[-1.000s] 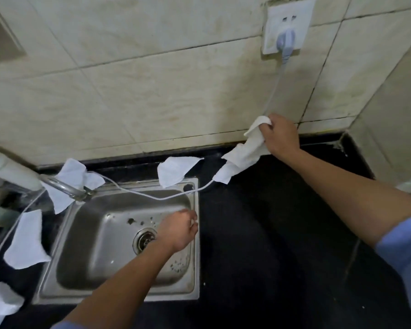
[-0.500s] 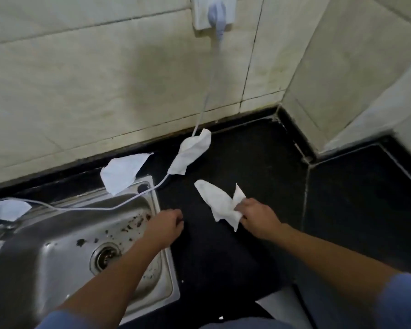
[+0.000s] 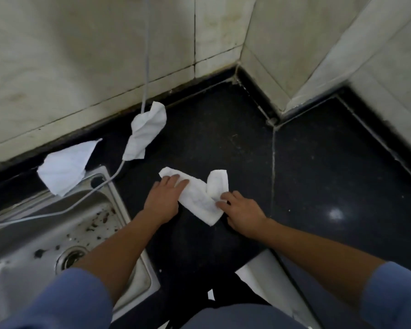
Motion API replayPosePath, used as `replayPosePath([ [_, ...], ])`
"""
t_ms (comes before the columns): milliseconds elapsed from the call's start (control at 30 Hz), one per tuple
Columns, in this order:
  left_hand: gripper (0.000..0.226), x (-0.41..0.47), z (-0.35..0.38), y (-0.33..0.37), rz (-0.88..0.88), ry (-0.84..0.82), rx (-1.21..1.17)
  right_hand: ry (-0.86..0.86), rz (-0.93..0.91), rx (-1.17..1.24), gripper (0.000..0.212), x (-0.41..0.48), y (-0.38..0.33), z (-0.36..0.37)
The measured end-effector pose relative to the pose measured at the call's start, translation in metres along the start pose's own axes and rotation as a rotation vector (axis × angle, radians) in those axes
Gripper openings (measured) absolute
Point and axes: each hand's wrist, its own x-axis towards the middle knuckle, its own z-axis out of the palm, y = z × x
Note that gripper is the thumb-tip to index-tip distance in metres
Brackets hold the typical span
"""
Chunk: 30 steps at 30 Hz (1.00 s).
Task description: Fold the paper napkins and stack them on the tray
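A crumpled white paper napkin (image 3: pixel 201 198) lies on the black countertop (image 3: pixel 318 162) in front of me. My left hand (image 3: pixel 165 198) rests on its left end with fingers laid flat. My right hand (image 3: pixel 241 210) touches its right side with the fingertips, beside a flap that stands up. Two more white napkins hang on a white cable (image 3: pixel 145 67): one (image 3: pixel 145 135) near the wall and one (image 3: pixel 67 166) over the sink's back corner. No tray shows in this view.
A steel sink (image 3: pixel 45 245) with dark specks and a drain sits at the left. Tiled walls form a corner behind the counter. The counter's front edge and a pale cupboard face (image 3: pixel 271 274) lie below my arms.
My right hand pulled the napkin off the cable and brought it down onto the counter. My left hand moved from the sink's edge onto the napkin. My view swung right.
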Motion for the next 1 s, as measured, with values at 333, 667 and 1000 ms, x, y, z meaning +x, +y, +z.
replayPosePath([
  [333,0.011,-0.025,-0.005,0.009,-0.165,-0.053,-0.506,-0.006,0.271,0.726,0.010,-0.016,0.000,-0.026],
  [667,0.021,-0.010,-0.032,0.004,-0.695,-0.168,-1.354,0.078,0.757,1.213,0.026,0.031,0.043,-0.013],
  [1000,0.046,-0.018,0.004,0.021,-0.105,0.191,-0.266,0.094,0.429,0.284,0.037,0.004,0.040,-0.016],
])
